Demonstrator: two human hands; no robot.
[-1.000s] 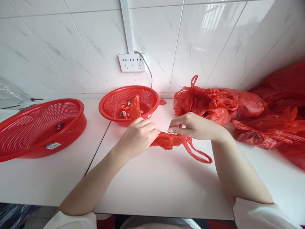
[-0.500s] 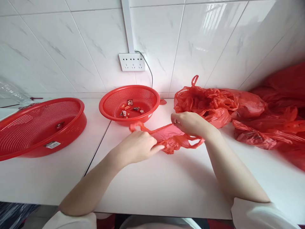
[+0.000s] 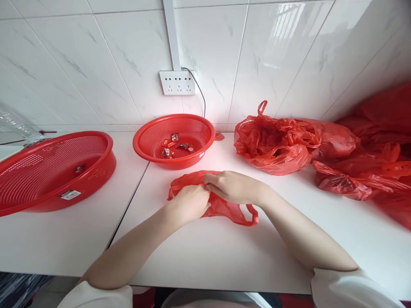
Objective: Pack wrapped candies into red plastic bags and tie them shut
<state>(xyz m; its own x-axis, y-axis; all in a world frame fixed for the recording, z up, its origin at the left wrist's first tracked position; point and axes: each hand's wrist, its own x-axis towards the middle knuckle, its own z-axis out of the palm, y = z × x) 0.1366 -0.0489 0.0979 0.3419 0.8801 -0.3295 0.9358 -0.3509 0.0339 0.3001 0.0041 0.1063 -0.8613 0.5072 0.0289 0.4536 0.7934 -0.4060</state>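
Note:
A thin red plastic bag [image 3: 229, 209] lies spread and crumpled on the white table, one loop handle pointing right. My left hand [image 3: 190, 203] is closed on its middle, fingers curled toward the right. Against it, my right hand [image 3: 236, 187] pinches the same bag, and the fingertips of both hands meet. What exactly sits between the fingertips is hidden. Just behind the bag stands a round red colander [image 3: 175, 161] holding several small wrapped pieces.
A larger red colander [image 3: 96, 184] with a small wrapped piece inside stands at the left. Filled red plastic bags [image 3: 272, 141] sit at the back right, with more red bags [image 3: 369, 171] beyond. A power socket [image 3: 177, 83] with a grey cable is on the tiled wall.
Both hands have come together and lowered the bag onto the table. My right hand moved left and nearer to me; the bag now lies flatter and wider.

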